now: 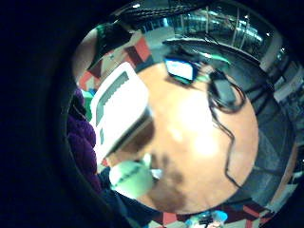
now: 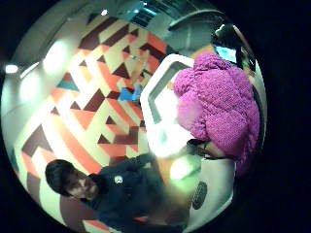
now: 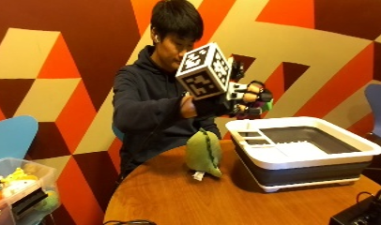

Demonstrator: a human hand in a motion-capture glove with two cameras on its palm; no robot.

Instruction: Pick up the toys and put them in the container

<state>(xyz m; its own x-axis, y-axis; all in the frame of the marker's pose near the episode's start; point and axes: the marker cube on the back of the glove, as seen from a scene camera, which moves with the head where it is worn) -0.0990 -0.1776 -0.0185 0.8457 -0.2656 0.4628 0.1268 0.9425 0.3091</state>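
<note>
A round wooden worktop (image 3: 196, 197) is shown. Near its middle, a green plush toy (image 3: 203, 152) is seen standing just beside the container (image 3: 303, 157), a white-rimmed collapsible tub set toward the worktop's right edge. No toy can be seen in the part of the tub's interior that is visible. Above the tub's near-left corner, the gloved right hand (image 3: 243, 101) is held raised, its fingers curled round a purple knitted toy (image 2: 218, 104), which is shown filling much of the thumb-side palm view with the tub below it. The task is judged partly advanced: one toy is carried over the container but not yet released, and the green toy is left to be collected.
</note>
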